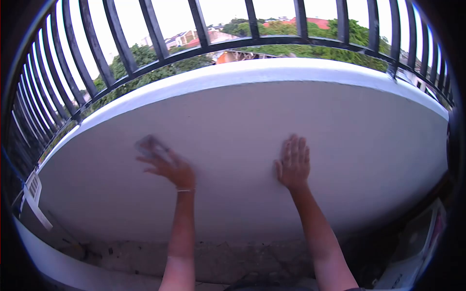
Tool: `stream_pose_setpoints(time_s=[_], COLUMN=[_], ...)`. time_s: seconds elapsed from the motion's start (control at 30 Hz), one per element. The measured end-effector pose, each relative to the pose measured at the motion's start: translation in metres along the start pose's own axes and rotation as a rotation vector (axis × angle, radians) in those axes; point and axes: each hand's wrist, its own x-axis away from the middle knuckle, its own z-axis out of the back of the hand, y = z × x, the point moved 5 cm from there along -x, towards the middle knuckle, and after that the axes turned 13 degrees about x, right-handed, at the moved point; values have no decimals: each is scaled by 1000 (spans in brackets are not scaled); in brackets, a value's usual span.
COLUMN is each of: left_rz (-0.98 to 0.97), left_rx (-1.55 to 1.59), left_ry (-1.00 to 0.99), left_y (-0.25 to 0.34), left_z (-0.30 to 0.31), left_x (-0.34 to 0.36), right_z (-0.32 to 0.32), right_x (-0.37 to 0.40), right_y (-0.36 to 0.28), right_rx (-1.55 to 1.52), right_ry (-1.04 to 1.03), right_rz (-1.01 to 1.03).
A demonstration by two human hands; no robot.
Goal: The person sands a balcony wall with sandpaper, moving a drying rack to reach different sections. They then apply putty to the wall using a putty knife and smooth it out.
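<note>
A low, light grey wall [233, 203] fills the middle of the view. On its left part is my left hand [172, 167], with a white band at the wrist and the fingers angled up and left. Beneath those fingers it presses a small dark grey sheet [146, 144] to the wall; motion blur hides its exact kind, though it resembles sandpaper. My right hand [294, 162] lies flat against the wall farther right, fingers stretched upward and thumb apart, holding nothing.
A white ledge [242, 72] tops the wall, with black metal railings [199, 24] above it. Trees and roofs show beyond. At left is a white slatted fitting [34, 189]. A pale-framed object [417, 242] stands lower right. The rough floor [194, 259] runs below.
</note>
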Motion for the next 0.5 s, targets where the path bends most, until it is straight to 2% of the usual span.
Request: stream_pose_setpoints(time_s=[0.07,0.13,0.2,0.3,0.4,0.47,0.5], left_rz=[-126,-248,-339,-723,-1080,-980,-923], left_rx=[348,298,322,150,18,202,178], left_ry=[-95,-267,-255,-425,-601,-688,-688], left_y=[51,104,147,169,129,75,44], left_z=[-21,-42,-49,-62,-63,-45,-34], left_x=[15,36,41,61,96,91,77], right_z=[-15,-23,-24,-10,28,46,56], right_x=[46,88,122,156,182,230,263], right_y=[-7,-13,-20,-29,-20,6,27], right_rx=[-12,-37,-79,-13,-217,-239,-148], right_ry=[-67,-179,-325,-572,-752,-854,-907], right_rz=[28,46,32,70,36,-112,-229])
